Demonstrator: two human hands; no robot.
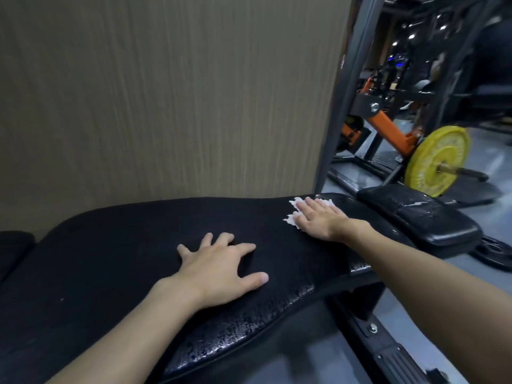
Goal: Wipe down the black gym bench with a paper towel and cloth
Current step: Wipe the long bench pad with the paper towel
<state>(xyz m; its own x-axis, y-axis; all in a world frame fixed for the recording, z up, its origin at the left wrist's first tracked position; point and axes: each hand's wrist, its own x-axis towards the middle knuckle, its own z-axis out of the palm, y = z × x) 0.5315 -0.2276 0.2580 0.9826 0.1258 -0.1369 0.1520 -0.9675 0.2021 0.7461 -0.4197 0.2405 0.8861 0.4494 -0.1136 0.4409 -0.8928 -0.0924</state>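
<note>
The black gym bench (116,259) stretches across the lower half of the view, its near edge beaded with droplets. My left hand (219,270) lies flat on the middle of the pad with fingers spread. My right hand (318,217) presses a crumpled white paper towel (293,214) flat against the pad's far right end; white edges show around the straight fingers. No cloth is in view.
A separate black seat pad (424,217), wet on top, sits to the right. A beige wall panel (166,92) rises right behind the bench. A yellow weight plate (435,159) on an orange machine stands at the right, on grey floor (493,212).
</note>
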